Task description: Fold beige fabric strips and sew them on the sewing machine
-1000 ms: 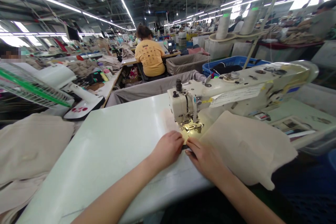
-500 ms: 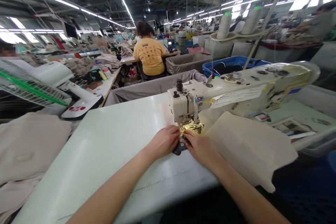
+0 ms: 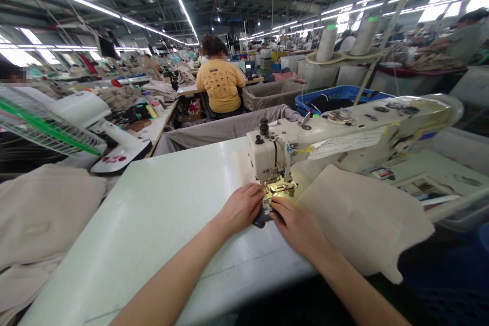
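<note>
In the head view, my left hand (image 3: 243, 207) lies just left of the needle area of a cream sewing machine (image 3: 267, 155), its fingers pressed together by the presser foot. Close on the other side is my right hand (image 3: 300, 224), fingers bent and held together over the lit metal plate (image 3: 281, 188). Whatever the fingertips pinch is too small or too hidden to name. A beige fabric piece (image 3: 362, 219) spreads beside my right wrist and under the machine arm; whether it reaches the needle is unclear.
Beige fabric (image 3: 46, 214) is heaped left of the pale sewing table (image 3: 160, 214). A white fan (image 3: 84, 112) stands behind it. Ahead are a grey cloth-lined bin (image 3: 225, 125), a blue basket (image 3: 344, 92), thread cones (image 3: 326, 43) and a seated person in a yellow shirt (image 3: 219, 84).
My right hand has drawn slightly back from the needle, opening a gap between the hands. The left stays beside the presser foot. The view has shifted a little.
</note>
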`<state>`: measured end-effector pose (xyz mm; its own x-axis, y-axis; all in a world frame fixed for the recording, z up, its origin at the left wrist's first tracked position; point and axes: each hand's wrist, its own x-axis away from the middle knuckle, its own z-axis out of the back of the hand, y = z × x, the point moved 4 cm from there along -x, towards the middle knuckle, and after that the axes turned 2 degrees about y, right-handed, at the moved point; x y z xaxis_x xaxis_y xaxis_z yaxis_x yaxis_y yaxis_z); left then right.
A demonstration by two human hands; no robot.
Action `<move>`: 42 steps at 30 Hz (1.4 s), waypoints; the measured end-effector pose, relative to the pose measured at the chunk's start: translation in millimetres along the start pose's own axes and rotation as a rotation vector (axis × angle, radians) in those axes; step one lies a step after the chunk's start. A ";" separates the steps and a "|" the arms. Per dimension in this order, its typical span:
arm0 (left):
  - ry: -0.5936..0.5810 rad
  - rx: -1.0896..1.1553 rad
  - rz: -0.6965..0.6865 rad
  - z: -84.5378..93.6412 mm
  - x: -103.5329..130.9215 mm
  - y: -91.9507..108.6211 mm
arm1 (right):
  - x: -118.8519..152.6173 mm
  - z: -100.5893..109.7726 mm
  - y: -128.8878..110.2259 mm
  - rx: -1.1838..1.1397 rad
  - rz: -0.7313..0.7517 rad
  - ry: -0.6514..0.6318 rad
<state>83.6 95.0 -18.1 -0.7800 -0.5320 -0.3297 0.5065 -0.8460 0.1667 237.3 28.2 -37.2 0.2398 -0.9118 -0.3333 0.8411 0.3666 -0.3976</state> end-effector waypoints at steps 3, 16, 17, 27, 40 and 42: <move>0.007 -0.011 0.009 -0.4 0.0 -0.9 | -0.8 0.3 -0.7 0.011 -0.013 -0.002; -0.001 -0.051 0.128 -0.7 2.8 -5.1 | -2.0 0.4 -1.1 -0.012 -0.036 0.010; -0.013 -0.069 0.133 1.0 2.4 -3.4 | -2.2 0.6 -0.5 -0.021 -0.038 0.008; -0.220 -0.171 0.218 -1.6 18.6 65.8 | 21.1 8.1 8.4 -0.193 0.029 0.113; -0.175 -0.175 0.061 2.2 26.0 73.1 | 28.7 8.2 -5.3 0.039 0.014 -0.106; -0.119 -0.139 0.043 1.7 27.8 71.8 | 27.5 9.3 -6.9 0.059 0.012 -0.140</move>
<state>97.6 19.4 -13.7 -0.7903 -0.5751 -0.2112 0.5799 -0.8135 0.0452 242.6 -1.1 -35.7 0.3116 -0.9259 -0.2137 0.8641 0.3696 -0.3418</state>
